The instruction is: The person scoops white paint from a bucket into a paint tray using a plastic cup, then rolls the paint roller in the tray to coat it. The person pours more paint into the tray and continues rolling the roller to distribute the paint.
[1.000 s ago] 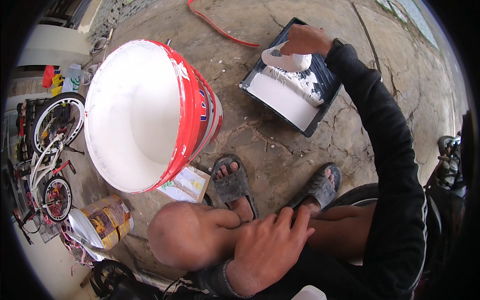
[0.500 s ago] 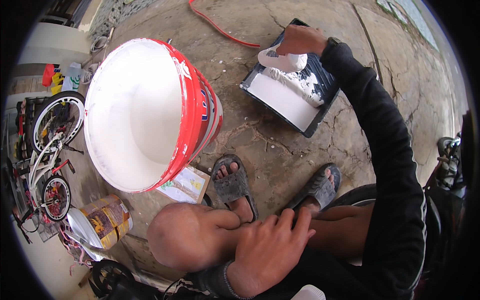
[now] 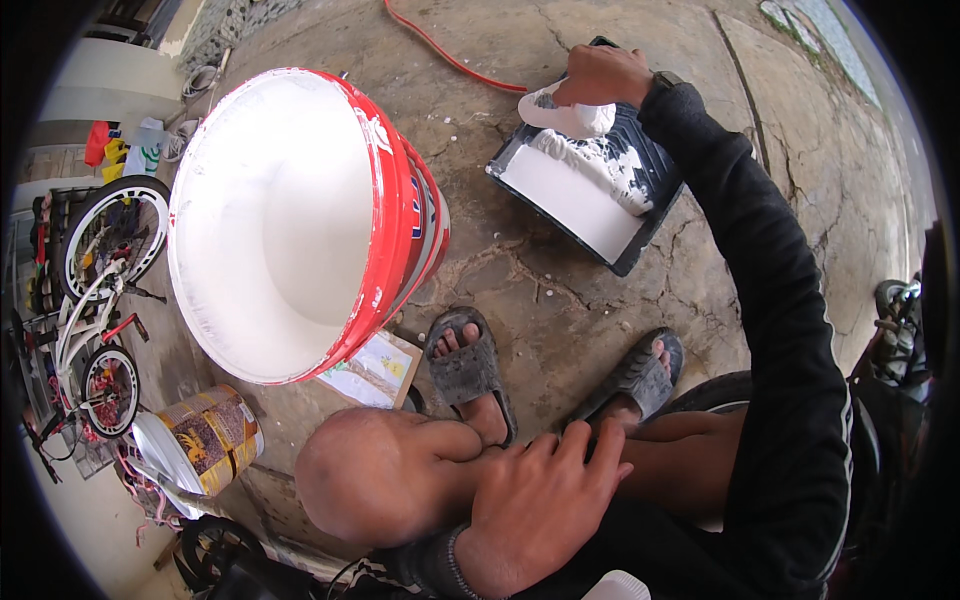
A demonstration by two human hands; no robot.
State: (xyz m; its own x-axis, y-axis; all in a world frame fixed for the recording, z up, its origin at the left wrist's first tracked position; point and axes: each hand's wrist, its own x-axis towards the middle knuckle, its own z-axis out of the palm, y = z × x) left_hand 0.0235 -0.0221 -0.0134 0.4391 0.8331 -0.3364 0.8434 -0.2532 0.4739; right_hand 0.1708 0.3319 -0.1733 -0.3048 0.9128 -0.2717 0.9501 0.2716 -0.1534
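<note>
Right fingers [image 3: 570,93] curl around a curved white tool [image 3: 572,121].

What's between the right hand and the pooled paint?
The white piece in the right hand, then a lumpy white band across the tray. Nothing else visible stands between the hand and the pooled paint.

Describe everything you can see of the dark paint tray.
The paint tray is rectangular, near-black and looks like plastic, with low raised walls and a ribbed bed. White paint pools at the end nearer the person; a thick, lumpy white band crosses the middle, with smears on the ribs beside it. It sits askew on cracked concrete, partly hidden by the right hand above its far end. That hand grips a white object; whether this touches the tray is unclear.
</note>
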